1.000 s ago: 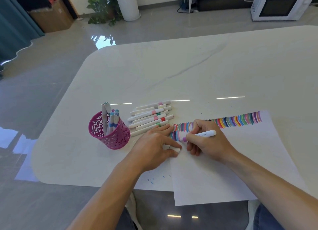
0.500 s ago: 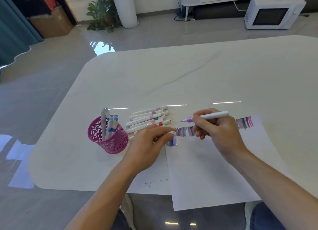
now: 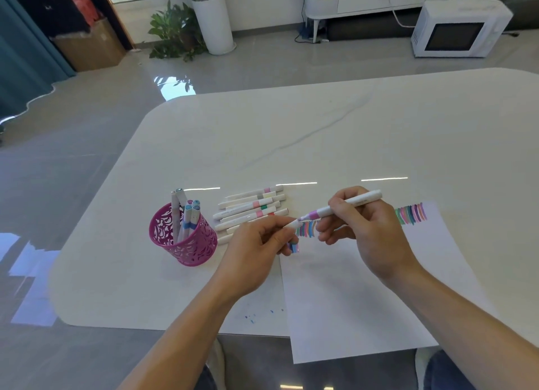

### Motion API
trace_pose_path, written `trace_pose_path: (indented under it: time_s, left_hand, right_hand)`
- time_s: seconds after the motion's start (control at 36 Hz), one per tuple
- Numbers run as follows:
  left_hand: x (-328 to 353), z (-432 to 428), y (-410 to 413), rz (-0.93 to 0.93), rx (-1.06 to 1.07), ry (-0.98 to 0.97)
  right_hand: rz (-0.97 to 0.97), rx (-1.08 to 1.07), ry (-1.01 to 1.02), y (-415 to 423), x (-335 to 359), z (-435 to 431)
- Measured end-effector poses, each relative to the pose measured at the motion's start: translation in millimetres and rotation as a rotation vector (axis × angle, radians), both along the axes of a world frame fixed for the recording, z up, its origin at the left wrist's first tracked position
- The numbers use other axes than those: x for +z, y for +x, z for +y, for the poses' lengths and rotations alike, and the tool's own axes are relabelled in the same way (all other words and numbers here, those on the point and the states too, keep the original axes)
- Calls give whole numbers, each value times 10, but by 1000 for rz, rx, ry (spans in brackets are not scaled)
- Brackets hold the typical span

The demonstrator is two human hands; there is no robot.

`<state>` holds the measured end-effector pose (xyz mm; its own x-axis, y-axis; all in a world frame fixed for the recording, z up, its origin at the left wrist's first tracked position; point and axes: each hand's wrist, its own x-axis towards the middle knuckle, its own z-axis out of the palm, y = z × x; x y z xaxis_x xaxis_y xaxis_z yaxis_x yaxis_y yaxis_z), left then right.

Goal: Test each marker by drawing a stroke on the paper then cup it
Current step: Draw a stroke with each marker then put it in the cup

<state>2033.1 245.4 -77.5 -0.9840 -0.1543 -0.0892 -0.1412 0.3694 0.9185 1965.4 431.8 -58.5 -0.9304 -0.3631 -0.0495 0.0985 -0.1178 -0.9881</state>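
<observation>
Marker (image 3: 347,207): white barrel, lilac band, purple tip.
Right hand (image 3: 368,232): curled round its barrel.
Left hand (image 3: 255,251): pinches white cap (image 3: 292,223) at the tip.

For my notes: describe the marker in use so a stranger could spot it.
On the white table, find the paper's strokes. Above them the right hand grips one marker; unlike markers lying by the pink cup, its purple tip is bare, cap in the left hand.

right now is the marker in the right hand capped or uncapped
Uncapped: the purple tip of the marker is bare; the left hand pinches the cap at it.
</observation>
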Motion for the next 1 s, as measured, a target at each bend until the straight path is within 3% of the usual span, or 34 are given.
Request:
trace_pose_path:
  time_s: [0.25, 0.83, 1.0]
  left_hand:
    - [59, 31, 25, 32, 9, 0]
    - [201, 142, 43, 151, 113, 66]
    - [233, 130, 72, 156, 129, 222]
  right_hand:
    - [52, 31, 77, 32, -86, -46]
    - [-68, 19, -75, 94, -29, -44]
    - [-121, 102, -64, 9, 49, -3]
